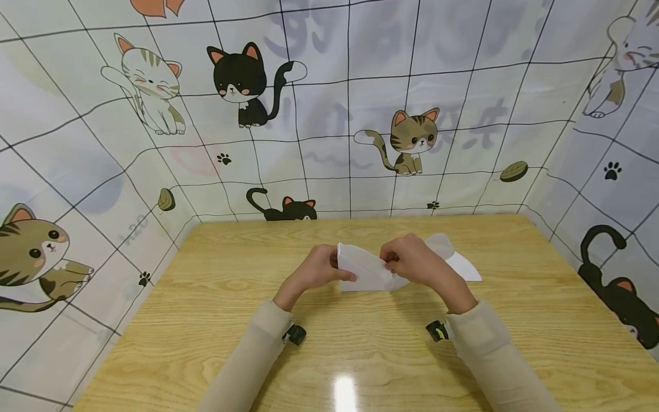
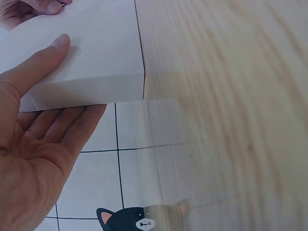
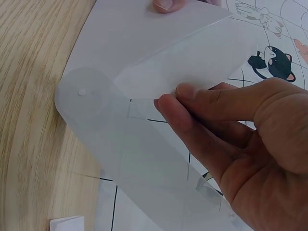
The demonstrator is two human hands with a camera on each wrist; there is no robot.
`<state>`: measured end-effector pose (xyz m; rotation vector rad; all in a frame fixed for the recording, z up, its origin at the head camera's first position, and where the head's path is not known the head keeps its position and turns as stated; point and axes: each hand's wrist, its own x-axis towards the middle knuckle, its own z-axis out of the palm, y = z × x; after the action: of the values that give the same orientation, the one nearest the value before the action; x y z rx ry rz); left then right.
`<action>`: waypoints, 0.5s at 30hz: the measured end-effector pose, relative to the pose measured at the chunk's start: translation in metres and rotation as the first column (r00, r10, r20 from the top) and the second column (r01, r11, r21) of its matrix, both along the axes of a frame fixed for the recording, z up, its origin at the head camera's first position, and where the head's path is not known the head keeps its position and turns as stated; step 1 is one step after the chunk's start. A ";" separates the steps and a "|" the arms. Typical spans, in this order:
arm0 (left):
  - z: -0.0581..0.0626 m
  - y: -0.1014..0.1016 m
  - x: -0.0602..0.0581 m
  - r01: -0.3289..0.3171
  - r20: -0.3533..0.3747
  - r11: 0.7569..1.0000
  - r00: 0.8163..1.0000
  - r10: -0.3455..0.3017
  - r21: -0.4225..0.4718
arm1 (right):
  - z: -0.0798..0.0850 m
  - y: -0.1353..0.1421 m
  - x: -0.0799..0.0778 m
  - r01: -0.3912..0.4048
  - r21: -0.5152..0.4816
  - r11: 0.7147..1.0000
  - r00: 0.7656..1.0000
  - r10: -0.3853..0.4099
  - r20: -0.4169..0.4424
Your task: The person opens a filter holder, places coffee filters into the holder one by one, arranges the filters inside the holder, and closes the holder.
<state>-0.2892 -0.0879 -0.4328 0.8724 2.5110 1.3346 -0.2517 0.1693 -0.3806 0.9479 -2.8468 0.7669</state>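
A white box-like case (image 1: pixel 362 274) with a flat top and a thin side wall is held upright-edged above the wooden table. My left hand (image 1: pixel 324 266) grips its left end, thumb on the top face and the other fingers beneath, as the left wrist view shows. My right hand (image 3: pixel 236 130) has thumb and index fingertips pinched together at the edge of the case's thin white panel (image 3: pixel 168 67). A translucent strip (image 3: pixel 101 125) with a rounded end and a small round white stud lies over the case's corner and runs beneath the right hand.
Right of the right hand, a white pointed sheet-like piece (image 1: pixel 467 268) shows on the wooden table (image 1: pixel 247 252). White cloth walls (image 1: pixel 329 160) printed with cats and grid lines stand behind and on both sides. Each sleeve carries a small black wrist camera (image 1: pixel 295 334).
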 end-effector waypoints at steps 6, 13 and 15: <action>0.001 -0.001 0.000 0.000 0.010 1.000 1.000 0.000 -0.002 | -0.002 -0.002 0.000 -0.014 0.005 1.000 1.000 0.014 -0.002; 0.001 0.000 0.001 -0.003 0.019 1.000 1.000 0.003 -0.006 | -0.004 -0.006 0.001 -0.017 0.031 0.999 1.000 0.018 -0.010; 0.001 0.000 0.001 -0.002 0.014 1.000 1.000 0.002 -0.008 | -0.004 -0.007 0.001 -0.020 0.037 0.999 1.000 0.020 -0.007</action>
<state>-0.2884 -0.0882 -0.4318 0.8563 2.5050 1.3260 -0.2504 0.1623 -0.3848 0.9828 -2.8596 0.7132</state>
